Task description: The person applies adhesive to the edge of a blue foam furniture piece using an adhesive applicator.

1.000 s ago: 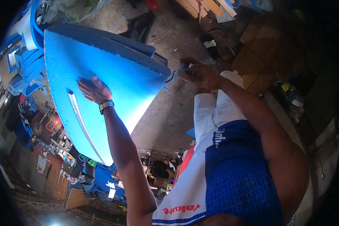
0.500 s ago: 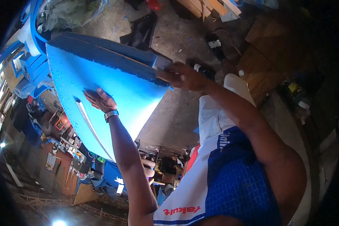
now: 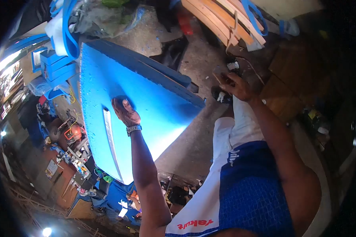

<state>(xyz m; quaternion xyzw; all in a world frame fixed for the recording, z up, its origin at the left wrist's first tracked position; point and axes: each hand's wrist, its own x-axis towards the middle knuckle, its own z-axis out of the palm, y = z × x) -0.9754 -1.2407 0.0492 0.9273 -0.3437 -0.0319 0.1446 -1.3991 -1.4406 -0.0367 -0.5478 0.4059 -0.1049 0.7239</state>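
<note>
A large blue panel (image 3: 158, 106) with a thick dark edge (image 3: 142, 65) is tilted in front of me. My left hand (image 3: 125, 112), with a watch at the wrist, lies on its blue face, fingers extended, beside a narrow, pale curved strip or slot (image 3: 110, 138). Off the panel's right corner, my right hand (image 3: 237, 86) is raised over the floor with its fingers bent around a small, thin brownish piece, too unclear to name.
Wooden strips (image 3: 215, 19) lie at the top, near blue bands (image 3: 254, 15). Brown boards (image 3: 284, 83) lie at the right. Blue blocks (image 3: 57, 69) and plastic sheeting (image 3: 103, 19) are at upper left. A person's arm partly shows beyond my left forearm.
My right hand has moved off the panel's edge toward the right. The panel and my left hand appear farther right and lower as the view has shifted; my left hand still rests on the face.
</note>
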